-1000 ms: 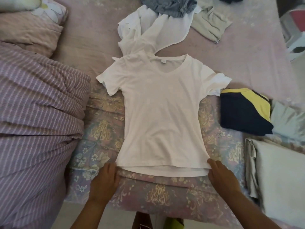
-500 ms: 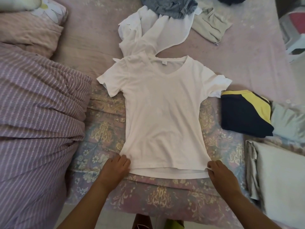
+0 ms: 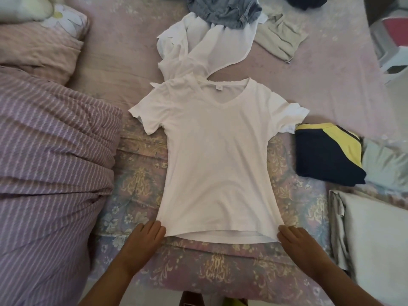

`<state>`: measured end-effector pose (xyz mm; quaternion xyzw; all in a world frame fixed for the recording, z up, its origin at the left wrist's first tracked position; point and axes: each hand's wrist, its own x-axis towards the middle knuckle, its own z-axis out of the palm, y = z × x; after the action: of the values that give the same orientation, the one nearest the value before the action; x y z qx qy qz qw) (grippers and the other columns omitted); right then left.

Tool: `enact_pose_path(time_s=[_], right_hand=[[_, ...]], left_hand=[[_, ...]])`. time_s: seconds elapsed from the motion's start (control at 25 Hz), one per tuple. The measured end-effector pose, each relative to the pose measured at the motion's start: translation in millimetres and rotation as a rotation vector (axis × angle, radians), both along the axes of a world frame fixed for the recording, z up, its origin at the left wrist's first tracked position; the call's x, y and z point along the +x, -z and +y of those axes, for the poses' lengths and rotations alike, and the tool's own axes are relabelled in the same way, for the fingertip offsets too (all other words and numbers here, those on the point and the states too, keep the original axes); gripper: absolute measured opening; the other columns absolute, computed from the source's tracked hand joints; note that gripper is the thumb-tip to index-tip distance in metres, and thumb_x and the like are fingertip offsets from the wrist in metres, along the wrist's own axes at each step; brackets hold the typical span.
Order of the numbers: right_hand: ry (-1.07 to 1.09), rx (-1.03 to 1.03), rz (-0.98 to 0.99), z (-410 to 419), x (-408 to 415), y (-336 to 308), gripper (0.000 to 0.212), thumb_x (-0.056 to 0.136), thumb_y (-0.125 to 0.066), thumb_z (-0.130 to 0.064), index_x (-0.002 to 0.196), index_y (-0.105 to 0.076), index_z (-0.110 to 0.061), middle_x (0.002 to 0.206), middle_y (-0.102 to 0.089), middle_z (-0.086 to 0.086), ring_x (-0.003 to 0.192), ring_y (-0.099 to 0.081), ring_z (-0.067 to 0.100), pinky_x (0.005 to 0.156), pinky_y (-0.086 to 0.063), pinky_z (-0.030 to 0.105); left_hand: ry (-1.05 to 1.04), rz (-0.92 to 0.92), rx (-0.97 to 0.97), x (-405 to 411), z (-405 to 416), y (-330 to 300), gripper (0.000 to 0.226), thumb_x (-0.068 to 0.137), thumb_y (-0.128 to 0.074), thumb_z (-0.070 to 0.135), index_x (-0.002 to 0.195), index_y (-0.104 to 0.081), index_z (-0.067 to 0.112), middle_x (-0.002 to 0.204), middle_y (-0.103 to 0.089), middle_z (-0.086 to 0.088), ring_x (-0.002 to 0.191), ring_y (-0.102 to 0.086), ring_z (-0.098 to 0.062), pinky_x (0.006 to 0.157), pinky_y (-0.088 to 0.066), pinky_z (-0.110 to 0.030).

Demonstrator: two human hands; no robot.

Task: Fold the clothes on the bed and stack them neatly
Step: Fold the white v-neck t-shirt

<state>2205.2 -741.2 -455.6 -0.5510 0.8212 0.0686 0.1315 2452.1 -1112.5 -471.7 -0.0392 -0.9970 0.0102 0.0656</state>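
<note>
We see the tee (image 3: 217, 155) spread flat on the bed (image 3: 326, 89), hem at our fingertips. Left hand (image 3: 143, 241) and right hand (image 3: 298, 246) lie flat, fingers straight, touching the hem corners, gripping nothing.

- No text, brand, number or sign could be read anywhere in the view.
- A small white tag (image 3: 218, 87) sat inside the back of the neckline of the white T-shirt (image 3: 217, 164), but any print on it was too small to make out.
</note>
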Motion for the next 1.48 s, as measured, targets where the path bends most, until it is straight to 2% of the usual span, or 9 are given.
enact_pose_path(time_s=[0.24,0.44,0.56,0.76,0.92,1.04,1.24,1.4,1.48], right_hand=[[0.333,0.106,-0.052,-12,1,8,0.040,0.068,-0.081,0.006,0.102,-0.063,-0.005,0.093,-0.067,0.019,0.076,-0.066,0.039,0.060,-0.053,0.044],[0.303,0.111,-0.074,13,-1,6,0.049,0.051,-0.086,0.013,0.089,-0.060,-0.005,0.077,-0.063,0.016,0.061,-0.061,0.034,0.049,-0.047,0.040],[0.301,0.121,-0.042,23,-5,2,0.049,0.050,-0.084,0.012,0.090,-0.060,-0.005,0.084,-0.064,0.017,0.065,-0.062,0.034,0.051,-0.047,0.040],[0.084,-0.081,0.056,-21,13,0,0.035,0.077,-0.060,-0.020,0.108,-0.069,-0.005,0.109,-0.071,0.019,0.094,-0.068,0.034,0.076,-0.056,0.043],[-0.143,-0.077,-0.049,-49,23,11,0.063,0.073,-0.084,-0.014,0.130,-0.063,0.002,0.137,-0.062,0.018,0.125,-0.062,0.031,0.100,-0.054,0.041],[-0.144,-0.051,-0.020,-53,19,13,0.065,0.060,-0.089,-0.011,0.120,-0.068,0.005,0.126,-0.067,0.021,0.116,-0.067,0.031,0.094,-0.058,0.037],[-0.190,0.018,-0.003,-46,24,10,0.063,0.080,-0.075,-0.037,0.131,-0.063,-0.002,0.139,-0.061,0.013,0.128,-0.059,0.028,0.101,-0.052,0.042],[-0.131,0.080,0.008,-48,20,6,0.065,0.076,-0.080,-0.026,0.135,-0.061,-0.005,0.143,-0.059,0.011,0.132,-0.057,0.026,0.104,-0.050,0.041],[-0.141,0.033,0.062,-48,26,9,0.050,0.088,-0.065,-0.018,0.135,-0.059,-0.001,0.143,-0.058,0.015,0.132,-0.056,0.030,0.104,-0.050,0.041]], left_hand=[[-0.155,-0.174,0.043,-1,7,3,0.072,0.038,-0.083,0.000,0.101,-0.049,0.009,0.090,-0.058,-0.016,0.070,-0.057,-0.030,0.049,-0.047,-0.032],[0.002,-0.061,0.052,8,-2,-2,0.029,0.062,-0.056,0.001,0.085,-0.046,0.015,0.075,-0.055,-0.008,0.060,-0.053,-0.023,0.045,-0.041,-0.031],[-0.007,-0.062,-0.009,16,-12,-1,0.023,0.064,-0.044,0.008,0.086,-0.045,0.016,0.081,-0.054,-0.010,0.064,-0.053,-0.025,0.049,-0.042,-0.032],[0.045,0.014,-0.062,-2,25,18,0.037,0.080,-0.049,0.031,0.108,-0.060,0.010,0.101,-0.064,-0.012,0.086,-0.060,-0.030,0.070,-0.052,-0.038],[0.182,-0.084,-0.106,-30,54,27,0.049,0.077,-0.067,0.027,0.122,-0.061,0.009,0.097,-0.063,-0.003,0.079,-0.057,-0.019,0.064,-0.050,-0.032],[0.222,-0.219,-0.169,-31,51,20,0.060,0.069,-0.081,0.025,0.125,-0.065,0.010,0.084,-0.065,0.005,0.070,-0.057,-0.012,0.063,-0.049,-0.027],[0.159,-0.008,-0.053,-25,33,18,0.045,0.075,-0.047,0.008,0.118,-0.060,0.008,0.086,-0.061,-0.002,0.072,-0.054,-0.016,0.059,-0.047,-0.027],[0.232,-0.148,-0.282,-23,24,17,0.061,0.072,-0.070,0.023,0.128,-0.056,0.004,0.094,-0.064,-0.005,0.077,-0.058,-0.019,0.063,-0.050,-0.032],[0.196,-0.245,-0.312,-28,22,12,0.080,0.058,-0.085,0.033,0.128,-0.059,0.007,0.092,-0.065,-0.004,0.075,-0.059,-0.019,0.062,-0.051,-0.032]])
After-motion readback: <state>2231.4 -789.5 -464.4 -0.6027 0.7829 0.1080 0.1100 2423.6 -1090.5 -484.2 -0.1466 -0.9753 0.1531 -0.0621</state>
